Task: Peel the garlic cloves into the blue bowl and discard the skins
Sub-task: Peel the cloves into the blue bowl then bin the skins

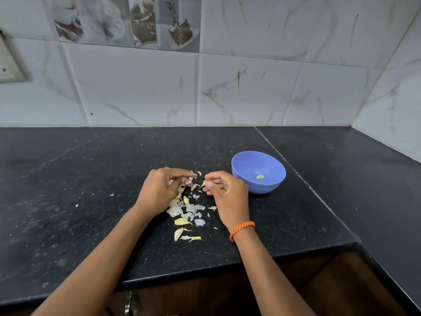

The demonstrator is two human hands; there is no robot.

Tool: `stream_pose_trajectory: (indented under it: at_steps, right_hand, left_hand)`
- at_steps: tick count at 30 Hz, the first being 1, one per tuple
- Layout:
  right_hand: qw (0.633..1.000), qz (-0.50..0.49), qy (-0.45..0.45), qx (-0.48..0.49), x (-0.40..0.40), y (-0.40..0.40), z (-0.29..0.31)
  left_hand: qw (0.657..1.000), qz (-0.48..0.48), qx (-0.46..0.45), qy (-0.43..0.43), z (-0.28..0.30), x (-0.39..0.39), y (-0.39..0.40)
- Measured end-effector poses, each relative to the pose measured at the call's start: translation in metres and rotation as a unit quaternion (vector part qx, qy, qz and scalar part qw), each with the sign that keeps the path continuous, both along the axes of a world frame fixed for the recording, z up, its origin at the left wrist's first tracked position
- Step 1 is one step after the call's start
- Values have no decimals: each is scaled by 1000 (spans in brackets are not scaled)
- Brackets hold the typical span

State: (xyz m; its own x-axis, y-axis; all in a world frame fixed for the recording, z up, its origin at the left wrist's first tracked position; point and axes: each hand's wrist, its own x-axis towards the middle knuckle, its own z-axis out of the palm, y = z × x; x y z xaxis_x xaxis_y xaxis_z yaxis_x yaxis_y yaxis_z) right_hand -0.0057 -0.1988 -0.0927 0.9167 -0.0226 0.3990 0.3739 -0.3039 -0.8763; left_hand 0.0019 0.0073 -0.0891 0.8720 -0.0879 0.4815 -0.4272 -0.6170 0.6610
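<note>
- Both forearms come in from the bottom of the frame, the right one with an orange braided wristband (pixel 242 230), and meet over the middle of the dark stone counter (pixel 91 201).
- Her left hand (pixel 159 190) has its fingers curled down over a pinkish garlic piece (pixel 188 180) at the fingertips; how firmly it holds it I cannot tell from where I stand.
- Right hand (pixel 227 192) pinches a small pale clove or sliver (pixel 204 184) between thumb and forefinger, the other fingers loosely curled.
- Loose skins (pixel 189 209) and a few yellowish cloves (pixel 181 221) lie scattered on the counter between and below the hands, in the lower centre.
- To the right of the right hand, just beside it, sits the blue bowl (pixel 258 172) with one peeled clove (pixel 260 177) in its bottom.
- By my reckoning the job is early: one clove in, several to go, no skins cleared.
- Risks as I see them: cloves and skins lie mixed, so a peeled clove could be swept away with the rubbish, or skin could cling to a clove and land in the bowl.
- A careless sweep of the right wrist might also knock the light bowl toward the counter joint.
- Skins are thin, and a breath could send them drifting.
- Around: marbled wall tiles (pixel 250 87) behind, a picture tile of cups (pixel 127 21) upper left, a cabinet handle (pixel 128 304) at the bottom edge.
- Nothing stands between hand and bowl.
</note>
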Motion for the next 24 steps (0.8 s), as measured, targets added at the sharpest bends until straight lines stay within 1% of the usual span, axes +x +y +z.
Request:
stream_pose_trajectory:
  at_steps: [4, 8, 13, 15, 20, 24]
  right_hand:
    - [997, -16, -19, -71, 4, -3, 2]
    - [993, -22, -15, -113, 6, -11, 2]
    - [980, -7, -16, -197, 9, -20, 4]
    - [968, 5, -16, -250, 7, -21, 6]
    - [924, 29, -11, -380, 6, -18, 20]
    - [893, 45, -11, -448, 8, -16, 32]
  left_hand:
    - [1000, 7, 0, -5, 1, -2, -2]
    - [1000, 26, -7, -9, 6, -5, -3]
    - [998, 45, 31, -15, 1, 0, 0]
    - [999, 39, 28, -8, -1, 0, 0]
    - [999, 44, 6, -8, -3, 1, 1]
    - [997, 62, 32, -22, -4, 1, 1]
